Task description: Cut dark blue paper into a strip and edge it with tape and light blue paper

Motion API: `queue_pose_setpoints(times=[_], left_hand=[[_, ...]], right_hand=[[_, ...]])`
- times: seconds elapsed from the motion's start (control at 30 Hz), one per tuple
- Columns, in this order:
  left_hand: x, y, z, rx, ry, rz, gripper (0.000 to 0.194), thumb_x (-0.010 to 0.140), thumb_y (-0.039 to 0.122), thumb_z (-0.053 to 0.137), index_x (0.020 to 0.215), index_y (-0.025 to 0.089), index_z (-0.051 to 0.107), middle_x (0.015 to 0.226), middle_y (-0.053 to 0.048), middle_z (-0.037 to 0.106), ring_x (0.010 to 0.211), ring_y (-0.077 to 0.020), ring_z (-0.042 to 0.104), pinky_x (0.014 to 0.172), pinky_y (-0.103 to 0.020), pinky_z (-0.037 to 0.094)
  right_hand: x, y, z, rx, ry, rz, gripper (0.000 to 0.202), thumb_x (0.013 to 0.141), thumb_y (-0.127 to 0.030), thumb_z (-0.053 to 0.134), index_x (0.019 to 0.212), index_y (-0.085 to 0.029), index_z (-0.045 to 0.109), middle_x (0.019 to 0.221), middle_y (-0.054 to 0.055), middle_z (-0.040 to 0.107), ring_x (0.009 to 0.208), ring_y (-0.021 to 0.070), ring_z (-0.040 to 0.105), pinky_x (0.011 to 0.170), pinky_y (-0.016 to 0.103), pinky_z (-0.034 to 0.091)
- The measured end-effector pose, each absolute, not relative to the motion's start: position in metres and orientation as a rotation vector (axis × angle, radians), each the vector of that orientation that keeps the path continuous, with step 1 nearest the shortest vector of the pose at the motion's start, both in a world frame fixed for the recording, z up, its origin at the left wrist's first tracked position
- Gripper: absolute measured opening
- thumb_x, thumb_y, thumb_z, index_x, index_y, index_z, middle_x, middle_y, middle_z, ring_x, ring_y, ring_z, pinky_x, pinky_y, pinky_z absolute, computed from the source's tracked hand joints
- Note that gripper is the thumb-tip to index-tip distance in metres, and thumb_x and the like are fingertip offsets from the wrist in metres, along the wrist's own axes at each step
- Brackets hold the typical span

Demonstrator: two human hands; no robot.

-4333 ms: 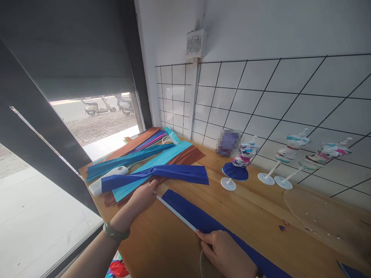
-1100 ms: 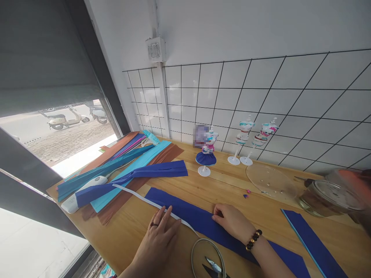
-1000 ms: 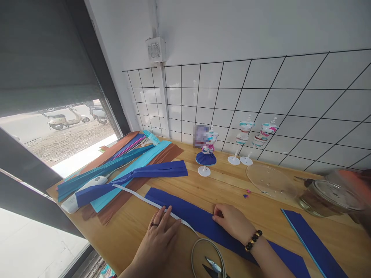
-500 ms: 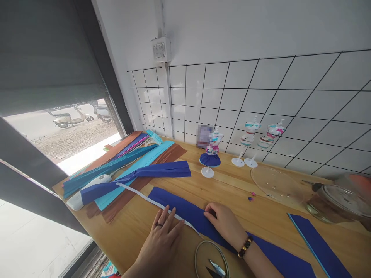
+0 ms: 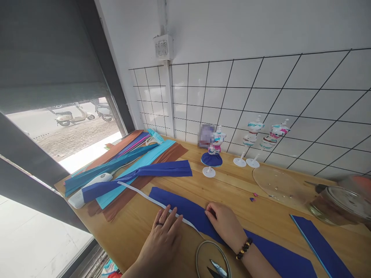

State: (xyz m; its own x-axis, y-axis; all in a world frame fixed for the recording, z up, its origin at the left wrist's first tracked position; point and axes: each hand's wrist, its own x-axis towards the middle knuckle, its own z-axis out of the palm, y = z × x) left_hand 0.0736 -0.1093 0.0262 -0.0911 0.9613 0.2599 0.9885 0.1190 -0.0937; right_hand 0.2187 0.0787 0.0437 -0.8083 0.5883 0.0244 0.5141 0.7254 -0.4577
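Note:
A long dark blue fabric strip [image 5: 188, 208] lies across the table in front of me, with a narrow white tape [image 5: 139, 190] along its near edge. My left hand [image 5: 164, 237] rests flat, fingers stretched over the tape and the fabric's lower edge. On the strip's upper edge, my right hand [image 5: 227, 224] is curled, thumb and forefinger pinched together at the cloth; its other fingers are partly hidden. Between my wrists, near the front, lie scissors blades [image 5: 216, 268] inside a thin round loop [image 5: 198, 255].
Fabric strips in brown, teal, light blue [image 5: 162, 154] and dark blue pile at left over a white power strip [image 5: 77, 199]. A small dress form [image 5: 214, 148] wears a blue skirt; two more stand behind. At right are a clear disc [image 5: 275, 183], glass jar [image 5: 327, 208] and blue piece [image 5: 319, 243].
The view has shifted slightly, so things sit a little to the right. Both hands keep their places on the blue strip.

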Motion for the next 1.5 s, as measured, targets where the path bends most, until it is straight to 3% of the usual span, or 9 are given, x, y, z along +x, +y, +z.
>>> queue_pose_setpoints(times=[0.23, 0.37, 0.57, 0.8, 1.0, 1.3, 1.5], left_hand=[[0.071, -0.108, 0.023, -1.921, -2.174, -0.145, 0.046, 0.085, 0.026, 0.043, 0.130, 0.021, 0.040, 0.134, -0.004, 0.047, 0.125, -0.0270, 0.038, 0.098, -0.044, 0.037], [0.069, -0.106, 0.023, -1.947, -2.226, -0.132, 0.045, 0.085, 0.029, 0.043, 0.129, 0.020, 0.041, 0.133, -0.004, 0.048, 0.123, -0.0287, 0.039, 0.098, -0.049, 0.036], [0.061, -0.104, 0.029, -1.932, -2.319, -0.153, 0.045, 0.085, 0.043, 0.043, 0.126, 0.024, 0.046, 0.131, -0.006, 0.049, 0.121, -0.0287, 0.041, 0.097, -0.049, 0.036], [0.037, -0.110, 0.014, -1.820, -2.333, -0.100, 0.057, 0.085, 0.056, 0.034, 0.133, 0.024, 0.037, 0.137, -0.007, 0.042, 0.125, -0.0324, 0.036, 0.095, -0.055, 0.032], [0.032, -0.113, 0.008, -1.693, -2.391, -0.037, 0.061, 0.084, 0.060, 0.031, 0.134, 0.026, 0.035, 0.139, -0.012, 0.037, 0.126, -0.0366, 0.032, 0.093, -0.063, 0.028], [0.011, -0.114, 0.010, -1.612, -2.438, -0.059, 0.061, 0.085, 0.060, 0.029, 0.133, 0.025, 0.037, 0.138, -0.011, 0.040, 0.126, -0.0363, 0.032, 0.095, -0.066, 0.022], [0.009, -0.097, 0.011, -1.736, -2.265, -0.068, 0.065, 0.084, 0.060, 0.031, 0.132, 0.017, 0.039, 0.137, -0.012, 0.040, 0.127, -0.0322, 0.034, 0.102, -0.057, 0.019]], right_hand=[[0.216, 0.060, 0.050, -0.638, -2.778, 0.492, 0.019, 0.088, -0.017, 0.042, 0.094, -0.018, 0.059, 0.093, 0.007, 0.058, 0.088, 0.0211, 0.052, 0.078, 0.032, 0.038], [0.212, 0.050, 0.045, -0.395, -2.868, 0.470, 0.024, 0.091, -0.017, 0.040, 0.101, -0.022, 0.062, 0.081, 0.003, 0.057, 0.073, 0.0152, 0.054, 0.065, 0.025, 0.039], [0.212, 0.050, 0.035, -0.326, -2.910, 0.341, 0.025, 0.090, -0.016, 0.045, 0.103, -0.025, 0.065, 0.076, 0.004, 0.056, 0.070, 0.0164, 0.052, 0.060, 0.026, 0.035], [0.212, 0.051, 0.035, -0.327, -2.912, 0.308, 0.025, 0.091, -0.020, 0.043, 0.100, -0.025, 0.067, 0.074, 0.004, 0.056, 0.067, 0.0153, 0.051, 0.058, 0.026, 0.033], [0.213, 0.053, 0.030, -0.314, -2.916, 0.331, 0.028, 0.091, -0.018, 0.043, 0.105, -0.028, 0.064, 0.075, 0.003, 0.056, 0.067, 0.0143, 0.050, 0.058, 0.024, 0.033], [0.214, 0.051, 0.033, -0.315, -2.907, 0.348, 0.027, 0.091, -0.017, 0.041, 0.101, -0.027, 0.066, 0.074, 0.003, 0.055, 0.066, 0.0146, 0.050, 0.057, 0.025, 0.033], [0.212, 0.052, 0.030, -0.332, -2.887, 0.321, 0.026, 0.092, -0.020, 0.041, 0.096, -0.025, 0.067, 0.071, 0.003, 0.055, 0.064, 0.0148, 0.048, 0.056, 0.027, 0.030]])
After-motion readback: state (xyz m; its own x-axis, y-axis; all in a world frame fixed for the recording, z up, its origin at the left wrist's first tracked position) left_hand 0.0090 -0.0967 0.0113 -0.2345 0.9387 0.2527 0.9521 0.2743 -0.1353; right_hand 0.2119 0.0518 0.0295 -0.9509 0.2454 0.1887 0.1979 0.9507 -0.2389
